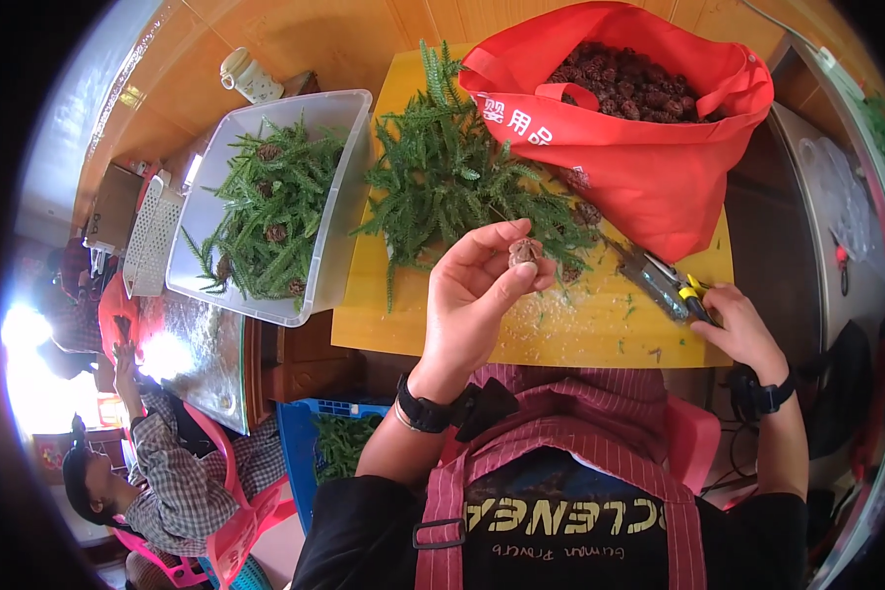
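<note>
- Nearest the lens: one striped pink apron [580, 433] over a dark top, plus two wrist devices, one per forearm.
- Left hand [472, 295] raised above the board, thumb and fingertips pinching one small brown pine cone [523, 253] just in front of the greenery.
- Right hand [742, 329] resting on the board's right edge, fingers curled around the handles of one pair of garden shears [664, 280], blades pointing up-left.
- One yellow board [580, 329], scattered with needle bits and crumbs, lying on a wooden table [305, 34].
- One heap of green conifer sprigs [442, 177] on the board, a few cones among them.
- One red cloth bag [649, 167] at upper right, mouth open, filled with brown cones.
- One clear plastic tub [344, 211] left of the board, holding more sprigs and several cones.
- One blue crate [300, 442] below the table edge, greenery inside.
- Two other people seated at lower left, bright glare beside them.
</note>
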A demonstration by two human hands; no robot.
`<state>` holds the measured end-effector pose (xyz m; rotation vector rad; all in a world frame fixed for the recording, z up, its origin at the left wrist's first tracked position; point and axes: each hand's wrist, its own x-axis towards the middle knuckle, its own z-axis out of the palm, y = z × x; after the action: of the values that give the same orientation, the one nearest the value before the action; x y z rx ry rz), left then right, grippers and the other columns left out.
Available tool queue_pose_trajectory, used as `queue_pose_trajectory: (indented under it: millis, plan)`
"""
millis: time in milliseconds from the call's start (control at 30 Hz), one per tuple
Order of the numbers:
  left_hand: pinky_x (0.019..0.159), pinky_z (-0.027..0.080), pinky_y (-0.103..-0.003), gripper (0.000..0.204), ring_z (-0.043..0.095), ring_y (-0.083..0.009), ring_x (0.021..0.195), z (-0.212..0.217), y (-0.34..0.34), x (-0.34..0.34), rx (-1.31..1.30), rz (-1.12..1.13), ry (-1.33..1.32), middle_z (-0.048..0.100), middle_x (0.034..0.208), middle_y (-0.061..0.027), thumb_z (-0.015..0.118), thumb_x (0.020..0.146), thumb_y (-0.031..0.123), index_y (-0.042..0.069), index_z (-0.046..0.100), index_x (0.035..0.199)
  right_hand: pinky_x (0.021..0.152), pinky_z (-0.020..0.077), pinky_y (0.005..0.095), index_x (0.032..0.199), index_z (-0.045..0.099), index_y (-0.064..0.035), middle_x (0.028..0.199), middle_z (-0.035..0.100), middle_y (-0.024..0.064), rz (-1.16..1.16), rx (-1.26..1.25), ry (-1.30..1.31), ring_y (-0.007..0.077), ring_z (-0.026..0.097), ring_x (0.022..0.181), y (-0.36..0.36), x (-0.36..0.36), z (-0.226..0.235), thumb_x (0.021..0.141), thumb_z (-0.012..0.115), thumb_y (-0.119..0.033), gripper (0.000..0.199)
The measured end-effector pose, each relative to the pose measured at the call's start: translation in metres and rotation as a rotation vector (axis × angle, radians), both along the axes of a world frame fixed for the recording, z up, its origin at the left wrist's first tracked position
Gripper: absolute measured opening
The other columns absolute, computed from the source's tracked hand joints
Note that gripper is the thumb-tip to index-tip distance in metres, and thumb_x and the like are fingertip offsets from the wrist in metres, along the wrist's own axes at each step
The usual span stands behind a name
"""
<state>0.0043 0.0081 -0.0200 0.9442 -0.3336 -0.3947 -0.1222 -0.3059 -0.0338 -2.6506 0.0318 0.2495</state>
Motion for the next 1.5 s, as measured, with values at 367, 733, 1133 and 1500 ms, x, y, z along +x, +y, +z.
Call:
queue_pose_trajectory:
  millis: [367,733,1133,1500]
  plan:
    - [0.087,0.044,-0.027,0.028,0.057,-0.0141,0.097,-0.010,0.005,0.002,0.138,0.069,-0.030,0.060,0.103,-0.0075,0.058,0.080,-0.006,0.001,0.055,0.107,0.079,0.0440,0.0399,0.083,0.058,0.0007,0.090,0.060,0.0163,0.006,-0.218,-0.156,0.0337,0.055,0.092,0.023,0.016,0.031,0.069,0.069,-0.013,0.023]
    - [0.083,0.048,-0.026,0.029,0.056,-0.0113,0.092,-0.020,-0.024,-0.008,0.204,-0.023,-0.128,0.056,0.099,-0.0058,0.065,0.075,-0.009,0.001,0.049,0.096,0.077,0.0454,0.0240,0.113,0.051,0.0024,0.104,0.058,0.0055,-0.057,1.163,-0.030,0.0096,0.055,0.091,0.125,0.068,0.033,0.087,0.056,-0.009,0.029]
    - [0.070,0.048,-0.026,0.030,0.058,-0.0194,0.084,-0.021,-0.017,0.010,0.795,-0.012,-0.632,0.054,0.090,-0.0081,0.068,0.074,0.004,0.004,0.057,0.102,0.075,0.0446,0.0235,0.107,0.052,0.0013,0.092,0.057,0.0037,-0.356,1.201,-0.314,0.0111,0.056,0.086,0.110,0.074,0.006,0.089,0.051,-0.009,0.021]
    - [0.067,0.050,-0.036,0.025,0.058,-0.0273,0.081,-0.048,-0.032,0.022,1.443,0.150,-1.060,0.055,0.090,-0.0095,0.055,0.075,0.004,0.006,0.058,0.099,0.072,0.0463,0.0241,0.106,0.050,0.0012,0.089,0.058,0.0060,-0.285,1.213,-0.281,0.0150,0.059,0.086,0.095,0.059,0.001,0.090,0.051,-0.011,0.020]
